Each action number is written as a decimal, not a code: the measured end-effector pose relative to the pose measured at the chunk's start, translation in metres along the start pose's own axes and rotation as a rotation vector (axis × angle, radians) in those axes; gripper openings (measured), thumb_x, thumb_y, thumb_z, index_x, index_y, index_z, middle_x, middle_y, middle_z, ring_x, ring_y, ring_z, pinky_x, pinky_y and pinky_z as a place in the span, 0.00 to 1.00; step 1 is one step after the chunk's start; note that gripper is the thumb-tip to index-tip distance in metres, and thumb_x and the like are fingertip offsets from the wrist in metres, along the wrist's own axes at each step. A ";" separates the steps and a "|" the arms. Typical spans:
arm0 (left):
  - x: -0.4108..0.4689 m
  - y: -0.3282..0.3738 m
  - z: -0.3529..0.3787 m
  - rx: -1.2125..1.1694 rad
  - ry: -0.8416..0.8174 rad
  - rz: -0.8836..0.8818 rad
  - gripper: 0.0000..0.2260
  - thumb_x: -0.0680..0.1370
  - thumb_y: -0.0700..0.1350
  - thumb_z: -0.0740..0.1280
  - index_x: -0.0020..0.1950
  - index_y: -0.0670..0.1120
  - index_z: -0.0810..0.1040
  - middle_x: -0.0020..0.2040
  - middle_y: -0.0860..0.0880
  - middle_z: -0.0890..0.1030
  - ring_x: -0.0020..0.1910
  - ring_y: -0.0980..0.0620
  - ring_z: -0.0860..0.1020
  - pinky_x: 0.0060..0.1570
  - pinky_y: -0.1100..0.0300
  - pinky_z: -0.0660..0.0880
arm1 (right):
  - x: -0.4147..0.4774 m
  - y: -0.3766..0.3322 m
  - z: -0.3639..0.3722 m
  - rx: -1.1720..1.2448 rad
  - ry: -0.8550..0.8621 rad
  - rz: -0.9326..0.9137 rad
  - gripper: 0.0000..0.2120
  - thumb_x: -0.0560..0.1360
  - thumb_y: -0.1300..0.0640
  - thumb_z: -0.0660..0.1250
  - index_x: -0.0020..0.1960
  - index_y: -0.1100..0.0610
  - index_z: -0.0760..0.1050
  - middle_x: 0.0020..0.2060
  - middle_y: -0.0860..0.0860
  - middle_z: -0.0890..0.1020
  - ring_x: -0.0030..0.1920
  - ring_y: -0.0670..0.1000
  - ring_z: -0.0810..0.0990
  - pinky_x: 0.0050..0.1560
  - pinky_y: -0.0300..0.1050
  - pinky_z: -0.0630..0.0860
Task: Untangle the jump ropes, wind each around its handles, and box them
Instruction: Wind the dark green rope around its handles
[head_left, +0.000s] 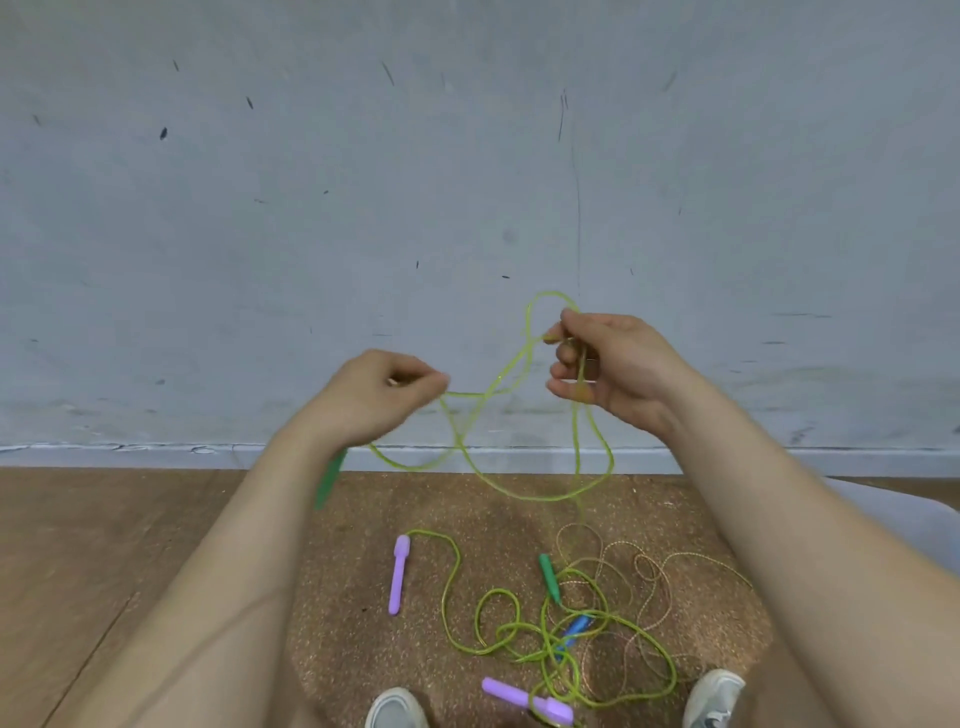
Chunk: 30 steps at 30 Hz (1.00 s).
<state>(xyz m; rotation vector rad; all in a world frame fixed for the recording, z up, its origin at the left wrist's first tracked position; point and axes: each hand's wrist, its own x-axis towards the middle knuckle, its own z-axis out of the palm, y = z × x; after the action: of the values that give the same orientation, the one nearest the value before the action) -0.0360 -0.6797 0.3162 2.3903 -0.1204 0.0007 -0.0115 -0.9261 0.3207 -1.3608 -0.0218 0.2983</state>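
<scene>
Both hands, left (382, 397) and right (605, 366), pinch the green rope (488, 395) between fingertips.

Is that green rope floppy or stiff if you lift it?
Probably floppy: the green rope sags in loops between the left hand and right hand. Likely light, since a fingertip pinch holds it up.

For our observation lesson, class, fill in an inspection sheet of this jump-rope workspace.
Surface: cork mat on wooden floor.
Job's things: yellow-green rope held up, dangling green handle; on the mat, second green handle, blue handle, purple handles, tan braided rope, partly tangled.
Clutter: nothing seen.
Hands: left hand and right hand pinch the rope.
Cables: nothing seen.
Surroundings: scuffed grey wall; shoes; pale object, unclear.
</scene>
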 end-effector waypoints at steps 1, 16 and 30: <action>-0.003 0.010 0.011 -0.066 -0.065 0.042 0.10 0.74 0.59 0.68 0.50 0.56 0.82 0.42 0.57 0.83 0.41 0.60 0.78 0.44 0.64 0.72 | -0.001 0.000 0.007 0.043 -0.022 -0.006 0.12 0.81 0.54 0.61 0.44 0.60 0.78 0.32 0.53 0.74 0.33 0.50 0.78 0.36 0.45 0.81; 0.012 -0.005 0.009 0.228 0.377 -0.057 0.09 0.79 0.42 0.62 0.52 0.52 0.81 0.38 0.52 0.84 0.41 0.53 0.81 0.44 0.59 0.74 | -0.008 -0.025 -0.006 0.265 -0.055 -0.003 0.11 0.80 0.54 0.59 0.51 0.58 0.78 0.27 0.45 0.58 0.24 0.42 0.54 0.19 0.33 0.50; 0.007 0.026 0.096 0.210 -0.402 0.173 0.09 0.77 0.51 0.67 0.44 0.49 0.84 0.31 0.53 0.75 0.30 0.58 0.71 0.34 0.62 0.67 | -0.007 -0.034 -0.002 0.715 0.089 -0.183 0.06 0.79 0.57 0.64 0.53 0.56 0.78 0.30 0.50 0.70 0.29 0.46 0.71 0.34 0.36 0.72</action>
<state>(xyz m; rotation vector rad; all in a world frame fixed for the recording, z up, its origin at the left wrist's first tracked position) -0.0341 -0.7644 0.2639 2.5512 -0.5386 -0.4056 -0.0108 -0.9358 0.3540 -0.6534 0.0326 0.0721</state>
